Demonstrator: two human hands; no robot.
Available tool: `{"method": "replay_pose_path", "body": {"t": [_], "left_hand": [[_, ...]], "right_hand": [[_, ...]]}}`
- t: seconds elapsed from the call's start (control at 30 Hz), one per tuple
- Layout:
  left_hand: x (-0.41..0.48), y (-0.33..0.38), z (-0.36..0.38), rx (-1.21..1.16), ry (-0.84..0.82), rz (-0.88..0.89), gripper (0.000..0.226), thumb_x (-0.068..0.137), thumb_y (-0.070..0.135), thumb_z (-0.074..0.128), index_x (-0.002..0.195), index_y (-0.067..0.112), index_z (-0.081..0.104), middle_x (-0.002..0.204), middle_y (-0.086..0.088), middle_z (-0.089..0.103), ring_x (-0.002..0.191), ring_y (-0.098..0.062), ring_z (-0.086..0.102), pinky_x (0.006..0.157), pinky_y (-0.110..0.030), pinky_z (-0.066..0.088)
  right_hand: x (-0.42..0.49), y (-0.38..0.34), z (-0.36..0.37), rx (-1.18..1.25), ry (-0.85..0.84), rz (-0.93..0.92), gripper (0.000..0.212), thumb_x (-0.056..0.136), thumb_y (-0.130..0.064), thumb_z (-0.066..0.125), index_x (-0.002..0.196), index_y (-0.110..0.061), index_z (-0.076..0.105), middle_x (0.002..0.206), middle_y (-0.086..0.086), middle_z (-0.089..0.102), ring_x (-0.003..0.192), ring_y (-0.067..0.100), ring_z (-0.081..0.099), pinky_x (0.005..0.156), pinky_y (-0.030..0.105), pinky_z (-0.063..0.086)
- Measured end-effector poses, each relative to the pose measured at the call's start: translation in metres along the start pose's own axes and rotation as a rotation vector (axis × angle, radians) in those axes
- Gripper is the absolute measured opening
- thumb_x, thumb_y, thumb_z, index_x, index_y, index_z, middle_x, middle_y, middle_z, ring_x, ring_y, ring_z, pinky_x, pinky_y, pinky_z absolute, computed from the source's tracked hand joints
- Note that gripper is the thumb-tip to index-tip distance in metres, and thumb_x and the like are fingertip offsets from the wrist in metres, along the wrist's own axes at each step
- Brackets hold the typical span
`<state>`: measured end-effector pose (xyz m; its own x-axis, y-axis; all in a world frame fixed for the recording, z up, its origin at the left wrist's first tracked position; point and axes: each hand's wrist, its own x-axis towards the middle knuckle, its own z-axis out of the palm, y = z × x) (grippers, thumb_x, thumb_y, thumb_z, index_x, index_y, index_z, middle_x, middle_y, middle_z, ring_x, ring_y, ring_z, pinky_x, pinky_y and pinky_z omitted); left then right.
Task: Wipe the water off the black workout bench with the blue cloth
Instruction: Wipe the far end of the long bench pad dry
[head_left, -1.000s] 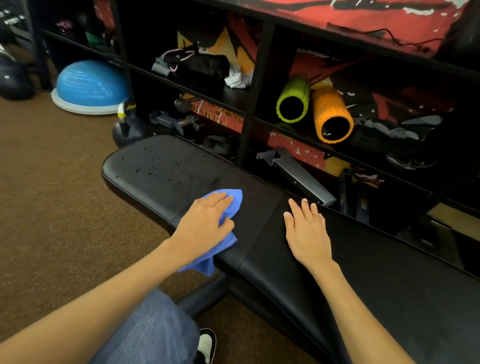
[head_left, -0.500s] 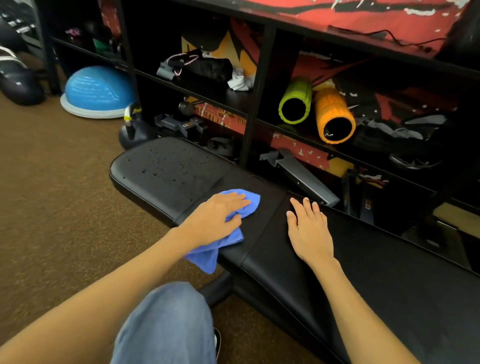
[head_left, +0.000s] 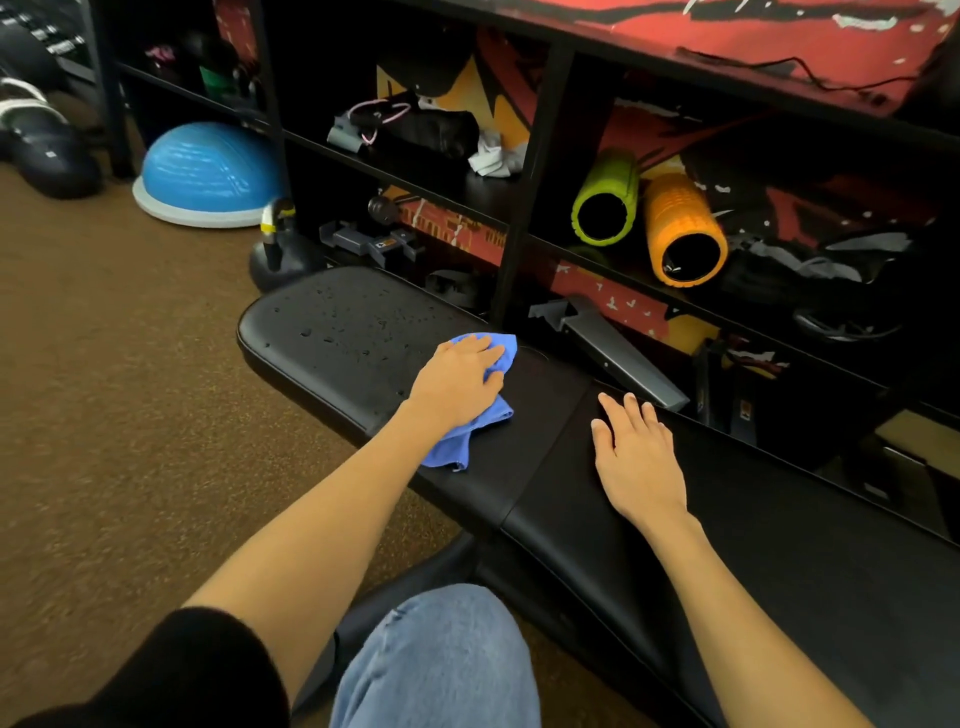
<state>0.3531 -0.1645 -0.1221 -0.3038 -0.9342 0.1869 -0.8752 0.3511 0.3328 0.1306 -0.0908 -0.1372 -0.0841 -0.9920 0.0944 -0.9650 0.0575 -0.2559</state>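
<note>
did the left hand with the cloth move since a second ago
Yes. Judged against the bench seam, the left hand and cloth have slid across the pad, away from its near edge and toward the shelves.

A black sleeve (head_left: 171, 670) covers the upper arm at the lower left of the frame. Faded light blue jeans (head_left: 441, 660) cover the knee at bottom centre.

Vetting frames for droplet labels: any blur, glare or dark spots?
Head view: sharp, no motion blur on the left hand or blue cloth; droplets on the black workout bench show as glints; the shelf unit has dark recesses, and its uprights splay from the wide-angle lens.
</note>
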Motion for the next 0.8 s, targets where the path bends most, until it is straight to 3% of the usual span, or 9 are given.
{"method": "replay_pose_path", "body": {"t": [0.07, 0.13, 0.3, 0.4, 0.53, 0.8], "left_hand": [[-0.010, -0.002, -0.001, -0.042, -0.013, 0.007, 0.038, 0.099, 0.022, 0.039, 0.134, 0.013, 0.051, 0.140, -0.002, 0.047, 0.127, -0.024, 0.043, 0.093, -0.031, 0.038], [-0.028, -0.007, -0.002, -0.112, -0.035, 0.036, 0.039, 0.099, 0.022, 0.041, 0.137, 0.021, 0.050, 0.147, 0.004, 0.042, 0.135, -0.018, 0.037, 0.097, -0.031, 0.039], [-0.075, -0.035, -0.008, -0.221, -0.012, 0.098, 0.035, 0.097, 0.026, 0.049, 0.131, 0.031, 0.056, 0.143, 0.015, 0.046, 0.135, -0.005, 0.036, 0.106, -0.022, 0.032], [-0.069, -0.037, -0.009, -0.221, 0.041, 0.072, 0.034, 0.096, 0.027, 0.050, 0.129, 0.030, 0.057, 0.139, 0.014, 0.051, 0.130, -0.006, 0.042, 0.099, -0.018, 0.035], [-0.036, -0.026, -0.005, -0.163, 0.068, -0.011, 0.036, 0.097, 0.025, 0.048, 0.132, 0.024, 0.056, 0.141, 0.008, 0.049, 0.127, -0.015, 0.046, 0.091, -0.027, 0.042], [-0.001, -0.002, -0.005, -0.110, 0.049, 0.000, 0.039, 0.097, 0.026, 0.041, 0.129, 0.013, 0.059, 0.138, -0.003, 0.053, 0.129, -0.020, 0.045, 0.100, -0.030, 0.039]], "right_hand": [[0.000, 0.001, 0.001, -0.004, -0.003, 0.000, 0.049, 0.101, -0.038, 0.023, 0.148, -0.024, 0.025, 0.157, 0.007, 0.020, 0.146, 0.026, 0.010, 0.118, 0.041, 0.009], [-0.001, 0.001, 0.001, 0.000, -0.006, 0.002, 0.049, 0.101, -0.038, 0.023, 0.148, -0.024, 0.024, 0.157, 0.007, 0.019, 0.146, 0.025, 0.009, 0.118, 0.041, 0.008], [-0.002, 0.002, 0.001, -0.003, -0.009, 0.006, 0.049, 0.101, -0.038, 0.024, 0.148, -0.025, 0.024, 0.157, 0.006, 0.019, 0.146, 0.024, 0.008, 0.118, 0.041, 0.008], [0.000, 0.000, 0.002, -0.004, -0.007, 0.014, 0.049, 0.101, -0.039, 0.024, 0.148, -0.026, 0.024, 0.157, 0.006, 0.019, 0.147, 0.024, 0.008, 0.118, 0.040, 0.007], [0.003, -0.003, 0.003, 0.003, -0.004, 0.006, 0.049, 0.101, -0.039, 0.024, 0.148, -0.026, 0.025, 0.157, 0.005, 0.019, 0.146, 0.024, 0.008, 0.118, 0.040, 0.007], [0.001, -0.001, 0.002, -0.004, -0.011, 0.011, 0.049, 0.101, -0.038, 0.024, 0.148, -0.025, 0.025, 0.157, 0.006, 0.020, 0.146, 0.025, 0.010, 0.118, 0.041, 0.009]]}}
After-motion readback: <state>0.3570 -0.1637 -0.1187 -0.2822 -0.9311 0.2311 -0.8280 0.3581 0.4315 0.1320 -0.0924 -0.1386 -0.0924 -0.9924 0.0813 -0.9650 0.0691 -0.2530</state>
